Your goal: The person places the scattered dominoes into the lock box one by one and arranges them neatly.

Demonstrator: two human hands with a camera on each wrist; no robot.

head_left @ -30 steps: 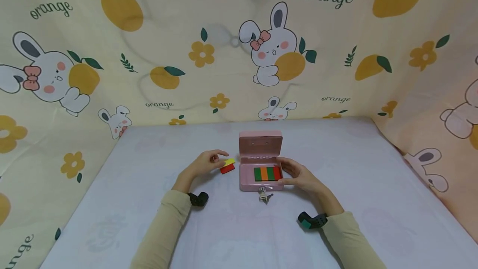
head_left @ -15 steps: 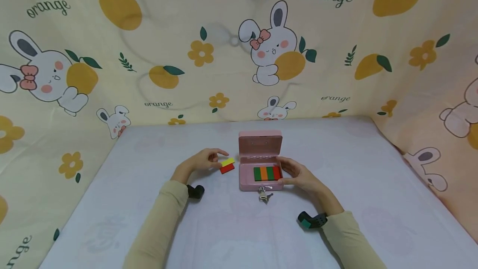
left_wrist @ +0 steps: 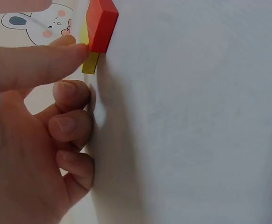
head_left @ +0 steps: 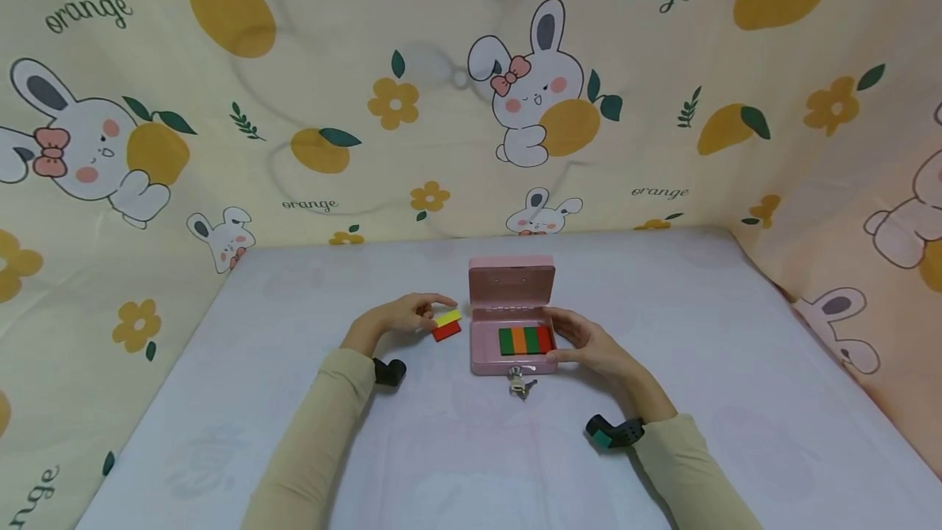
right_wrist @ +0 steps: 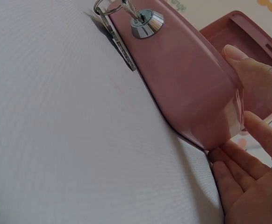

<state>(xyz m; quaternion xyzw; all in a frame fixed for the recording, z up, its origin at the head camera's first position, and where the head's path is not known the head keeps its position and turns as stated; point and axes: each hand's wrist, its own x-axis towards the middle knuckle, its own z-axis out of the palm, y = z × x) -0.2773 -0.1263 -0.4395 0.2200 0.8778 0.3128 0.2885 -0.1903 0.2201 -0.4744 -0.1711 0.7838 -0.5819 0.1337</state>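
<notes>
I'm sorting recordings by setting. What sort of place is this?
Probably a staged indoor tabletop recording spot; the wider room is out of view. What suggests it: a white-covered table, a bunny-and-orange printed backdrop behind and beside it, and black devices on both wrists.

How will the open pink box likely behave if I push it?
The pink box is probably stiff, since its glossy walls look smooth and hard. With its base flat on the white surface, it would likely slide rather than tip. The raised lid stands up on a rear hinge, so a sharp jolt might make it swing.
</notes>
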